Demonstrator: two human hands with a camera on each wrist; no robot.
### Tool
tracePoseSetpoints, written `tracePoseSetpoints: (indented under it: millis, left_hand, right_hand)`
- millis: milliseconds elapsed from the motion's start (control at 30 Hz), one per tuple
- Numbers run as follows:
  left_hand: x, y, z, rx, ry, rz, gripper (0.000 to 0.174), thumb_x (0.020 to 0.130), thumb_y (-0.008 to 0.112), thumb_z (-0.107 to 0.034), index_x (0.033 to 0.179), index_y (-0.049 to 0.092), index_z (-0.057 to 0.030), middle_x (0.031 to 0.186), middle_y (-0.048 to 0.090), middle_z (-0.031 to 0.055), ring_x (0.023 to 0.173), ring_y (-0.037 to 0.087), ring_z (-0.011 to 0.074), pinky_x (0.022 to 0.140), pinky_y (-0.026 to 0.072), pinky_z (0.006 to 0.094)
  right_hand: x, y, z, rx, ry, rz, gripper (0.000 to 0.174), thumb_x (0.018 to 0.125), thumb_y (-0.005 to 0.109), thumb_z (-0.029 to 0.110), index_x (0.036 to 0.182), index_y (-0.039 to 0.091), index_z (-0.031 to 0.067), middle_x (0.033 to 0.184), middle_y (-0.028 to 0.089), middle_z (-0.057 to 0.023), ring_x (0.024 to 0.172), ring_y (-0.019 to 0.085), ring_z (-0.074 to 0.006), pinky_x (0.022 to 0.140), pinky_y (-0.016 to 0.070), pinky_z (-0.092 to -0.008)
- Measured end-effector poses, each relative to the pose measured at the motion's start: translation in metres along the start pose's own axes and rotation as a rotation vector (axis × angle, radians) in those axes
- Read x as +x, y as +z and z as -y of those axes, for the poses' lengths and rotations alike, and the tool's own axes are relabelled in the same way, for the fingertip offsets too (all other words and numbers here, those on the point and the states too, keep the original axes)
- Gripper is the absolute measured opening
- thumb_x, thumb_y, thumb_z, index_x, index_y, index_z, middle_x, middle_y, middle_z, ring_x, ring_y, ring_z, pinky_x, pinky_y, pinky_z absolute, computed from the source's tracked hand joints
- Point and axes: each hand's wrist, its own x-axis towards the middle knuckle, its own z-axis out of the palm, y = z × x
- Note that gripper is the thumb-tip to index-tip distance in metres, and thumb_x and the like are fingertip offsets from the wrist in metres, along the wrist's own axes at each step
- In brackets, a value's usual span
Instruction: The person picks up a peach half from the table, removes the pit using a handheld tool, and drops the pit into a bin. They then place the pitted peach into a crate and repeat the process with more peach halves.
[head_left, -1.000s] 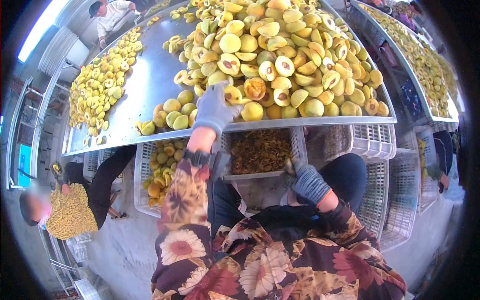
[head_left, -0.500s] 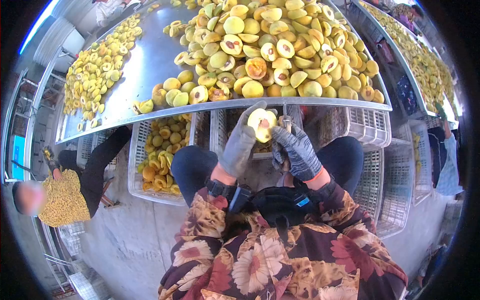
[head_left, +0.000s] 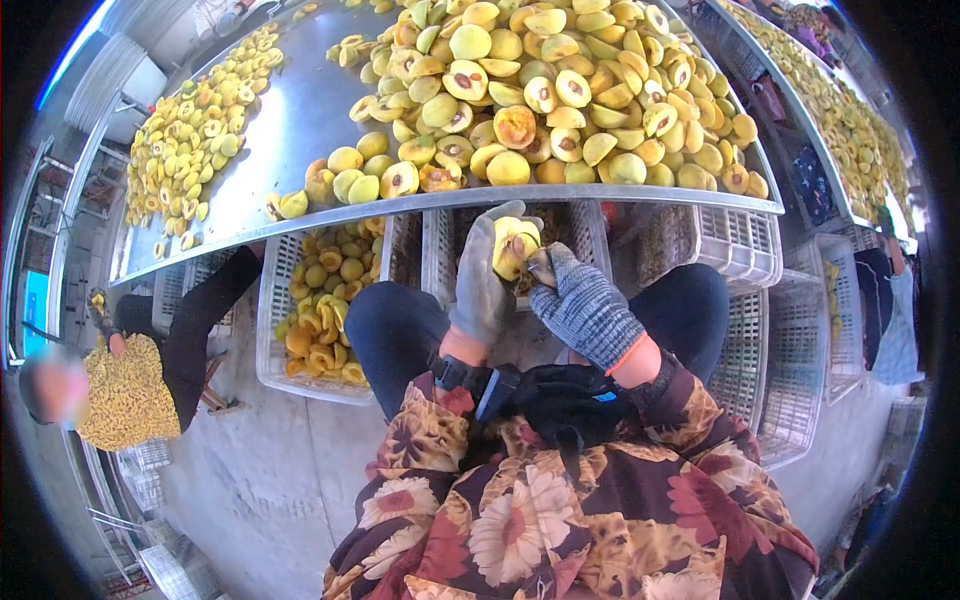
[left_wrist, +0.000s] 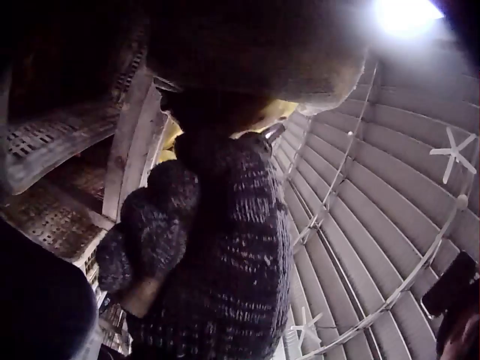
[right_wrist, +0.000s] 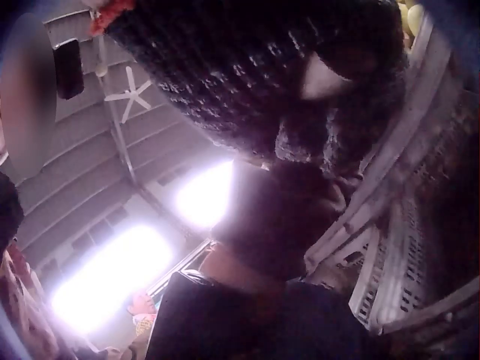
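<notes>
In the head view the left hand (head_left: 482, 285), in a grey glove, holds a yellow halved fruit (head_left: 514, 246) just below the metal table's front edge. The right hand (head_left: 592, 312), in a striped knitted glove, has its fingers curled round a small tool, of which only a bit shows at the fruit's right side. In the left wrist view the striped right glove (left_wrist: 225, 247) is close, with a metal tip (left_wrist: 274, 133) sticking out above its thumb. The right wrist view is dark; the knitted glove (right_wrist: 255, 67) fills its top.
A heap of halved fruit (head_left: 560, 90) lies on the metal table (head_left: 300, 150), with a smaller heap at its left. Under the edge stand a crate of fruit (head_left: 325, 290) and a crate between the knees. White crates (head_left: 735, 250) stand at right. Another person (head_left: 140, 405) is at far left.
The left hand came back from the table with a fruit, meeting the right hand over the crate. Since the last half second, the fruit has turned and the right hand has closed in on its side.
</notes>
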Motion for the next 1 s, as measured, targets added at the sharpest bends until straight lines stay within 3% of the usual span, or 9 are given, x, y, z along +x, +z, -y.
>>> tracePoseSetpoints:
  millis: [133, 233, 333, 433, 533, 633, 733, 933, 1000]
  left_hand:
    - [-0.004, 0.002, -0.001, 0.068, 0.061, -0.029, 0.043, 0.099, 0.037, -0.036, 0.12, 0.05, -0.0013, 0.107, 0.061, 0.0137, 0.098, 0.058, 0.0195, 0.09, 0.046, 0.0311]
    - [-0.004, 0.005, 0.002, 0.14, 0.117, -0.08, 0.039, 0.099, 0.037, -0.032, 0.118, 0.051, -0.0014, 0.107, 0.06, 0.0137, 0.096, 0.058, 0.0193, 0.089, 0.0459, 0.0308]
    - [-0.003, 0.005, 0.01, -0.053, 0.017, -0.137, 0.035, 0.098, 0.037, -0.029, 0.116, 0.051, -0.0017, 0.107, 0.06, 0.014, 0.095, 0.058, 0.0196, 0.089, 0.0458, 0.0309]
    - [-0.003, 0.013, 0.01, -0.103, 0.09, -0.213, 0.032, 0.099, 0.036, -0.024, 0.114, 0.051, -0.0008, 0.105, 0.062, 0.0149, 0.083, 0.06, 0.0188, 0.073, 0.0515, 0.0301]
    - [-0.004, 0.008, 0.017, -0.113, 0.041, -0.226, 0.033, 0.098, 0.035, -0.026, 0.113, 0.051, -0.0019, 0.105, 0.061, 0.0156, 0.083, 0.06, 0.0192, 0.071, 0.0517, 0.0306]
    - [-0.004, -0.003, 0.021, -0.104, 0.037, -0.151, 0.033, 0.098, 0.035, -0.027, 0.113, 0.051, -0.002, 0.102, 0.061, 0.014, 0.083, 0.06, 0.0196, 0.072, 0.0521, 0.031]
    - [0.002, -0.014, 0.022, 0.017, 0.059, -0.113, 0.033, 0.097, 0.042, -0.03, 0.113, 0.05, -0.0016, 0.099, 0.062, 0.0133, 0.081, 0.06, 0.0186, 0.073, 0.0523, 0.0313]
    - [-0.005, 0.008, -0.001, 0.228, 0.202, -0.122, 0.035, 0.094, 0.056, -0.028, 0.115, 0.049, -0.001, 0.097, 0.063, 0.014, 0.081, 0.06, 0.0171, 0.073, 0.052, 0.0306]
    - [-0.006, 0.009, -0.002, 0.222, 0.235, -0.116, 0.038, 0.096, 0.05, -0.033, 0.115, 0.048, -0.0007, 0.099, 0.062, 0.0143, 0.082, 0.06, 0.0179, 0.074, 0.0518, 0.0311]
  right_hand:
    - [0.003, 0.007, -0.004, 0.074, -0.052, -0.021, 0.036, 0.085, 0.059, 0.027, 0.107, 0.048, 0.0014, 0.083, 0.063, -0.0259, 0.081, 0.063, -0.0419, 0.069, 0.0499, -0.0487]
    - [0.008, 0.02, -0.013, 0.152, 0.004, 0.038, 0.038, 0.081, 0.064, 0.021, 0.111, 0.053, 0.0002, 0.1, 0.057, -0.0245, 0.088, 0.059, -0.0413, 0.075, 0.0485, -0.0454]
    - [0.004, 0.019, -0.009, 0.16, -0.002, -0.012, 0.037, 0.08, 0.064, 0.019, 0.109, 0.052, -0.0009, 0.094, 0.059, -0.0237, 0.085, 0.058, -0.042, 0.074, 0.048, -0.0451]
    - [0.007, 0.019, -0.005, 0.314, -0.017, 0.021, 0.035, 0.08, 0.063, 0.017, 0.107, 0.051, -0.0016, 0.09, 0.059, -0.0234, 0.085, 0.058, -0.0425, 0.073, 0.0479, -0.0457]
    - [0.006, 0.016, -0.002, 0.391, 0.009, 0.043, 0.034, 0.079, 0.063, 0.017, 0.105, 0.051, -0.0023, 0.09, 0.059, -0.024, 0.085, 0.059, -0.0427, 0.072, 0.0483, -0.0457]
    - [0.004, 0.015, 0.002, 0.288, -0.008, 0.008, 0.035, 0.078, 0.064, 0.017, 0.105, 0.051, -0.002, 0.091, 0.059, -0.0238, 0.085, 0.059, -0.0423, 0.072, 0.0487, -0.0456]
    - [0.004, 0.019, -0.004, 0.223, -0.014, 0.074, 0.038, 0.077, 0.064, 0.017, 0.108, 0.051, -0.0022, 0.096, 0.06, -0.0238, 0.088, 0.059, -0.0422, 0.074, 0.0493, -0.0445]
    - [-0.002, 0.023, 0.006, 0.494, -0.072, -0.134, 0.045, 0.077, 0.064, 0.015, 0.116, 0.05, -0.003, 0.101, 0.06, -0.0232, 0.094, 0.061, -0.0384, 0.079, 0.0497, -0.0404]
    - [0.001, 0.022, 0.005, 0.489, -0.052, -0.082, 0.044, 0.077, 0.064, 0.015, 0.116, 0.05, -0.0023, 0.099, 0.061, -0.022, 0.094, 0.062, -0.0368, 0.079, 0.0495, -0.0396]
